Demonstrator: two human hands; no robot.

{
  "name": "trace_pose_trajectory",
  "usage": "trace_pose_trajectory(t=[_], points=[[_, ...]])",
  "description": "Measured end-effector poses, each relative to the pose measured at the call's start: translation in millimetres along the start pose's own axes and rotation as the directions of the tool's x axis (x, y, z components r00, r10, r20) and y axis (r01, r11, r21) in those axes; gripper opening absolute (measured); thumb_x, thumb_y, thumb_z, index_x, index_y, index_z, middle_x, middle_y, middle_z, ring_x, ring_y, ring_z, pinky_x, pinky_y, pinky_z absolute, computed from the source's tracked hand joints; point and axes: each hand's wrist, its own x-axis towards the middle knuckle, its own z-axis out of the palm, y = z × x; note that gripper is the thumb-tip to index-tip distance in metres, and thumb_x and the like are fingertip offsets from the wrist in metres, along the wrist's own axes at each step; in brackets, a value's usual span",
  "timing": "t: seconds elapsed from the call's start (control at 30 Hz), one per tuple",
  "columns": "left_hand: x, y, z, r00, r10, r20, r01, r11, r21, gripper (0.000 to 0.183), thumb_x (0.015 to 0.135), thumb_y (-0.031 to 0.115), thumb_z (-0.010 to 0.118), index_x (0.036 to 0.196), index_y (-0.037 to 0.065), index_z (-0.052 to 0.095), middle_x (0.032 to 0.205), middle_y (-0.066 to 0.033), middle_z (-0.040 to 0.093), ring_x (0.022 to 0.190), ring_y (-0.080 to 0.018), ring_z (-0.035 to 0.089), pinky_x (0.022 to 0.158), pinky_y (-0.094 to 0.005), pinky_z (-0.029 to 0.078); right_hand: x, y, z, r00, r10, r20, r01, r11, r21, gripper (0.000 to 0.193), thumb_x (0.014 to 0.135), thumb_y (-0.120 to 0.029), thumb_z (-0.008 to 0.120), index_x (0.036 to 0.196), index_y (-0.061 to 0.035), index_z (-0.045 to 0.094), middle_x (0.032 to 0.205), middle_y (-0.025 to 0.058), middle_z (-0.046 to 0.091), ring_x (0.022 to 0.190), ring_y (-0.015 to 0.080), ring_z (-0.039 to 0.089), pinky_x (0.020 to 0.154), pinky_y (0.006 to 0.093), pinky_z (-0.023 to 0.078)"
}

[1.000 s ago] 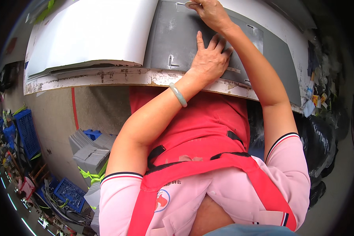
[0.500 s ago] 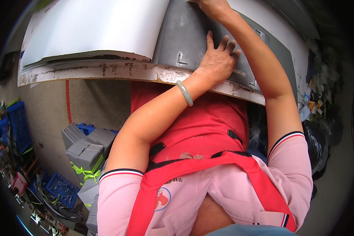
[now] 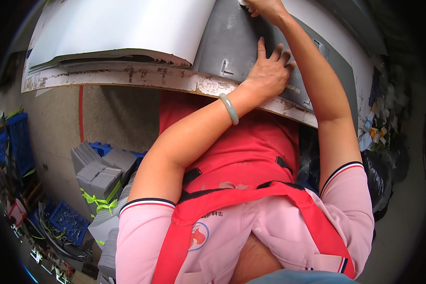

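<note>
My left hand (image 3: pixel 270 75), a pale green bangle at its wrist, lies with fingers spread on a dark grey sheet (image 3: pixel 222 40). Pale corner-shaped marks show on this sheet, one just left of the hand. Farther off, at the top edge of the picture, the fingers of my right hand (image 3: pixel 266 9) are closed round a small white thing (image 3: pixel 244 3). Most of that thing is cut off, so its kind cannot be made out. Left of the grey sheet is a stack of large white sheets (image 3: pixel 123 28), their near edges curling up.
A worn white table edge (image 3: pixel 128 81) runs in front of my body. Bundled grey pieces (image 3: pixel 99 179) with bright green ties stand at the lower left, near blue crates (image 3: pixel 70 222). Black plastic bags (image 3: pixel 378 175) lie at the right.
The view has shifted slightly, so the sheets and both hands appear farther right. The white thing in my right hand has come into sight. My left hand stays on the grey sheet.
</note>
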Motion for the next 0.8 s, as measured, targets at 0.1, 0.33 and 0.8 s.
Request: trace_pose_trajectory(t=[0.1,0.33,0.8], points=[[1.7,3.8,1.8,0.999,0.015,-0.031,-0.016,0.999,-0.037,0.033,0.093,0.028,0.060,0.122,0.013,0.063,0.126,-0.0105,0.054,0.134,-0.0302,0.042,0.106,-0.0759,0.026,5.8,0.7,-16.7,0.976,0.062,0.210,-0.050,0.997,-0.061,0.011,0.089,-0.008,0.065,0.090,0.0022,0.061,0.065,0.0080,0.062,0.053,0.0143,0.061,0.045,0.0286,0.052],[-2.3,2.5,2.3,0.998,0.012,-0.060,-0.008,0.999,0.050,0.031,0.093,0.026,0.057,0.117,0.008,0.063,0.123,-0.0153,0.057,0.124,-0.0332,0.050,0.098,-0.0670,0.038,-93.9,-32.0,-15.1,0.941,0.124,0.314,-0.143,0.989,0.037,0.018,0.091,-0.017,0.069,0.093,0.0009,0.066,0.077,0.0066,0.065,0.062,0.0124,0.059,0.054,0.0279,0.049],[-7.0,-3.9,-2.3,0.999,0.044,-0.026,-0.043,0.999,0.018,0.042,0.092,0.039,0.053,0.128,0.018,0.055,0.141,-0.0094,0.051,0.138,-0.0281,0.044,0.107,-0.0729,0.027,-147.8,-36.7,34.5,0.889,0.094,0.449,0.021,0.969,-0.244,0.016,0.091,-0.015,0.061,0.092,0.0003,0.060,0.063,0.0058,0.060,0.043,0.0089,0.049,0.038,0.0251,0.040]])
